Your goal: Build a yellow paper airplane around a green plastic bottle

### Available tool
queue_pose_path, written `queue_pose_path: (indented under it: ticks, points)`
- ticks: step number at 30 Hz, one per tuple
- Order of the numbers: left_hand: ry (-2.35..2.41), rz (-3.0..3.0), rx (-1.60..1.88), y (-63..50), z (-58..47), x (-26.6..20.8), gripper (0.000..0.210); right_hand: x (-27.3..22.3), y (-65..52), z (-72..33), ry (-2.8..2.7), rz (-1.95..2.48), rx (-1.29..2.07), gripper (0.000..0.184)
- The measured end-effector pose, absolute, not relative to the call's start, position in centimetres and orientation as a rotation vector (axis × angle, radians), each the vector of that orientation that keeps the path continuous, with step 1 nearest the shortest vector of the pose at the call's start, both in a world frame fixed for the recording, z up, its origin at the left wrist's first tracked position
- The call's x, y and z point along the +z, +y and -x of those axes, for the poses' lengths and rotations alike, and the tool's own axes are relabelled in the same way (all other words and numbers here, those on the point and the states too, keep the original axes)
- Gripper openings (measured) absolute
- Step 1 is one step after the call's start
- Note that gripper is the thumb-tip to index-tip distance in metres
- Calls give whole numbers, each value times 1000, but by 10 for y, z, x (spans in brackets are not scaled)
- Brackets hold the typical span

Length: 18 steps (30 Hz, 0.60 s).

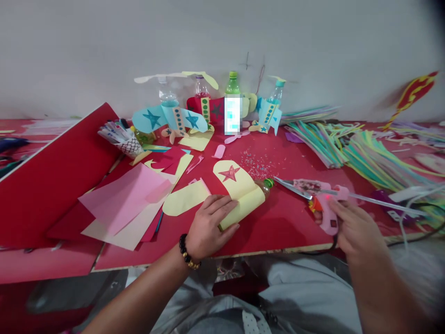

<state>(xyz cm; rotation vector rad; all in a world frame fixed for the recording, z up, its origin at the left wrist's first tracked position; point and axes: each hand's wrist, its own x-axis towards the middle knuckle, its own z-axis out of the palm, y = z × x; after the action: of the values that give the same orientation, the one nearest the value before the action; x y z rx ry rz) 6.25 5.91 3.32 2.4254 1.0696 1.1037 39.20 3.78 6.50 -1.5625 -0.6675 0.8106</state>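
Note:
My left hand lies over a small plastic bottle with a green cap, resting on its side and wrapped in pale yellow paper. Its fingers press on the wrap and its thumb is at the near side. A yellow wing strip with a red star sticks out beyond the wrap; another yellow strip is left of it. In my right hand is a pink hot glue gun with a red light and a clear glue stick behind. Scissors with orange handles are at the gun, partly hidden.
Along the wall stand several bottle airplanes with paper wings. Coloured paper sheets, a pen holder and a red board are on the left. Pipe cleaners spread rightward. Small scraps lie mid-table; a cord runs at right.

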Motion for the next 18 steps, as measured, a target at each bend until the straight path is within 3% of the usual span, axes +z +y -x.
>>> queue_pose_path:
  ticks: [7, 18]
  points:
    - [1089, -2408, 1116, 60, -62, 31, 46, 45, 76, -442, -630, 1795, 692, 34]
    - [1095, -2360, 1106, 62, -61, 34, 44, 57, 105, -466, -1239, 2126, 542, 45]
